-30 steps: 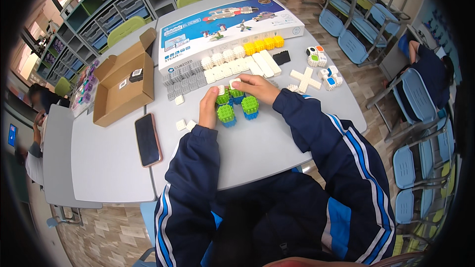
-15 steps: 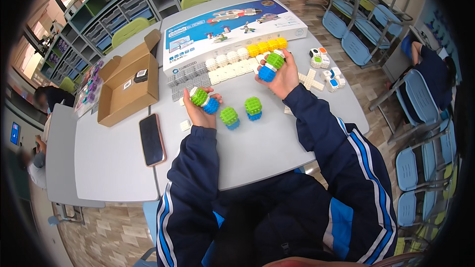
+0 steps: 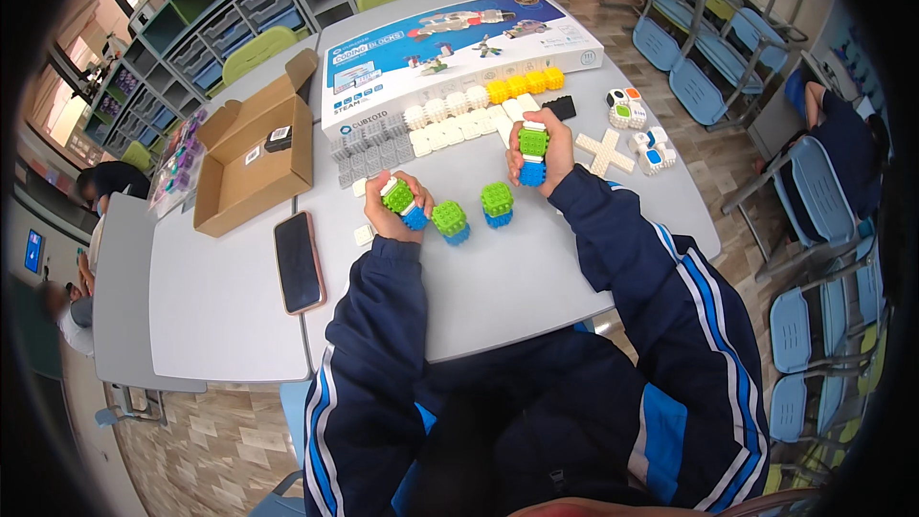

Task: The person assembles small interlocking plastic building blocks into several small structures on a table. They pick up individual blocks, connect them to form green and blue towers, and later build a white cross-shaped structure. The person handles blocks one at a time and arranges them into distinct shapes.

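My left hand [image 3: 391, 218] is closed around a studded block stack [image 3: 398, 197], green at one end and blue at the other, with white between. In my right hand [image 3: 555, 148] is a similar green-and-blue block stack [image 3: 532, 146], held upright with white pieces at its top and middle. Between the hands, two green-topped, blue-bottomed block stacks stand on the table: one [image 3: 449, 217] beside my left hand, the other [image 3: 497, 199] farther right. Both held stacks are raised over the table.
Behind the hands lie grey blocks [image 3: 371, 147], white plates [image 3: 448, 138] and yellow blocks [image 3: 526, 84], before a large blue-and-white box [image 3: 459, 38]. An open cardboard box [image 3: 251, 158] and a phone [image 3: 301, 262] are at left. A cross-shaped plate [image 3: 604, 154] and white cubes [image 3: 626, 108] lie right.
My right hand has turned its stack upright and moved slightly nearer, uncovering a black piece behind it. My left fingers have wrapped more closely around their stack. The standing stacks stay in place.
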`<state>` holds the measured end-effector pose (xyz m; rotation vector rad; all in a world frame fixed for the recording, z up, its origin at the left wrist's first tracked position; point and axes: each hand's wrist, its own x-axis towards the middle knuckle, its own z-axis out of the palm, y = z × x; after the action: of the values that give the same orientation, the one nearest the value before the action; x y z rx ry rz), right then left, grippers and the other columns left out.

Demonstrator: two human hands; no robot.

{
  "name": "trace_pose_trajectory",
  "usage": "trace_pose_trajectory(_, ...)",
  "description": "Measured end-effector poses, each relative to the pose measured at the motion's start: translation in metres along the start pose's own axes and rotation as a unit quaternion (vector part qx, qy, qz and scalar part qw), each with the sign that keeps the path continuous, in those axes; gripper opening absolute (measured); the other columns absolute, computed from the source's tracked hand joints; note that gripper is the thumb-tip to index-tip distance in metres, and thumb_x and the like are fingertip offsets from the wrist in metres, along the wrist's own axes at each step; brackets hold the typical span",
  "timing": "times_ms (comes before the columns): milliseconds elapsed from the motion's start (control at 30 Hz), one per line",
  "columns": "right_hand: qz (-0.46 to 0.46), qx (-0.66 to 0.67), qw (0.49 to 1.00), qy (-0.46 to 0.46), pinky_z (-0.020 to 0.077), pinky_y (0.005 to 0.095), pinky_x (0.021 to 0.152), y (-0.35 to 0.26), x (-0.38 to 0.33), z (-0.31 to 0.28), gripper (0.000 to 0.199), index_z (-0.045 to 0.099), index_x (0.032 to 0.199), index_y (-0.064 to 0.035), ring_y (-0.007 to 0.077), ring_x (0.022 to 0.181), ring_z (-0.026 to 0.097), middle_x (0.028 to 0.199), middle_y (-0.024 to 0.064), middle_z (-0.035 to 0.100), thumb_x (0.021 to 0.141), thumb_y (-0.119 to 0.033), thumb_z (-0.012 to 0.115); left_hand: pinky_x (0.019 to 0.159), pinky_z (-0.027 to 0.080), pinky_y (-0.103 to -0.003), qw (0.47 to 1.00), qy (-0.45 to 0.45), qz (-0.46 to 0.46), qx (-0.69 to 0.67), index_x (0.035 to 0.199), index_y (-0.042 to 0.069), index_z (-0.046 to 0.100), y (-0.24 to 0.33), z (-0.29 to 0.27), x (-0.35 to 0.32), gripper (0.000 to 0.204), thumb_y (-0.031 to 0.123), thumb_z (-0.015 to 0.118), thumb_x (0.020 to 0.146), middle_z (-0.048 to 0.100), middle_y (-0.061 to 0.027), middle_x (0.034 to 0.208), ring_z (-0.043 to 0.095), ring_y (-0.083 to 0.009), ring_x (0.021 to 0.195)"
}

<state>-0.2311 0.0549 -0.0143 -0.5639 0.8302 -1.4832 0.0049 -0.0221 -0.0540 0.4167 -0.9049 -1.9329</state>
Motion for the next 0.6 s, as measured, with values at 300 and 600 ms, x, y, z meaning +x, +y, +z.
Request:
trace_pose_trajectory(300, -0.004, -0.068, 0.997, 0.036, 0.045, 0.0365, 0.042, 0.008, -0.002, 0.005, 0.043, 0.057, 0.069, -0.0055, 0.0221, 0.042, 0.055, 0.051, 0.0093, 0.053, 0.087, -0.042, 0.045, 0.05, 0.036, -0.035, 0.999, 0.012, -0.013, 0.044, 0.064, 0.001, 0.05, -0.001, 0.003, 0.001, 0.046, 0.04, 0.037, 0.086, 0.043, -0.0122, 0.052, 0.043, -0.0242, 0.048)
trace_pose_trajectory(600, -0.044, -0.026, 0.999, -0.006, 0.0463, 0.0351, 0.045, 0.005, -0.002, 0.009, 0.069, 0.056, 0.068, -0.0059, 0.0224, 0.044, 0.055, 0.05, 0.0095, 0.052, 0.092, -0.065, 0.031, 0.051, 0.042, -0.036, 0.999, 0.009, 0.04, 0.017, 0.07, 0.001, 0.053, 0.002, 0.009, 0.001, 0.06, 0.054, 0.036, 0.094, 0.048, -0.0123, 0.058, 0.05, -0.027, 0.05)
